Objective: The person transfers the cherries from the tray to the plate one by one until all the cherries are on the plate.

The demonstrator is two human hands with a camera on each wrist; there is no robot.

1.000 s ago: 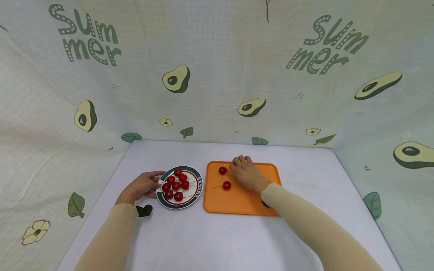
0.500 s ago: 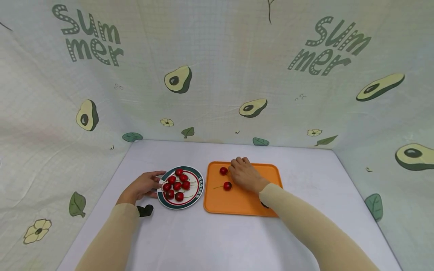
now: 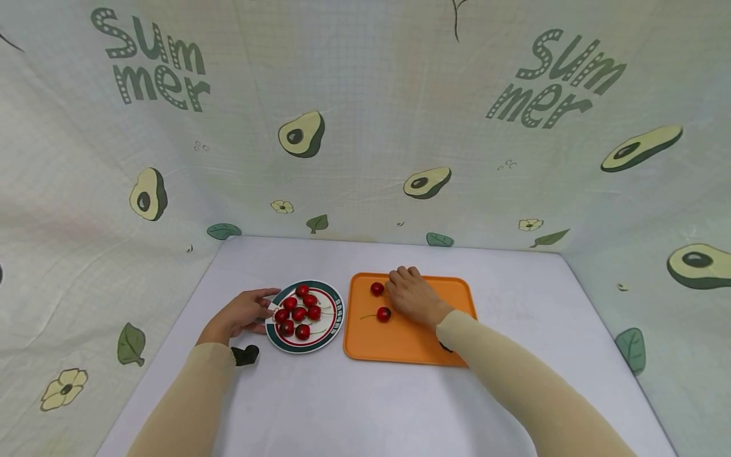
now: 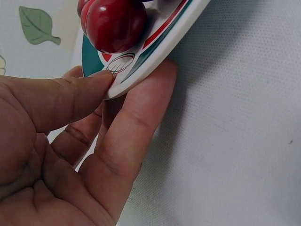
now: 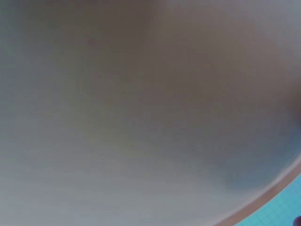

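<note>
My left hand point(image 3: 242, 312) holds the left rim of a round plate point(image 3: 333, 339), banded in white, green and red. In the left wrist view the thumb point(image 4: 87, 94) presses on top of the rim and fingers lie underneath. Several red cherries point(image 3: 299, 314) with stems sit on the plate. My right hand point(image 3: 414, 294) is low over an orange tray point(image 3: 377, 346), its fingers bent downward. Just left of its fingertips lies a cherry point(image 3: 377, 289); another cherry point(image 3: 384, 314) with its stem lies nearer me. I cannot tell whether the right fingers hold anything.
Plate and tray stand side by side on a white table point(image 3: 354, 406). A cloth point(image 3: 365, 127) printed with avocados and leaves hangs behind and at both sides. A blurred pale surface point(image 5: 141, 141) fills most of the right wrist view.
My right hand has shifted slightly left over the tray, closer to the far cherry. The left hand keeps its hold on the plate; the head view has drifted a little.
</note>
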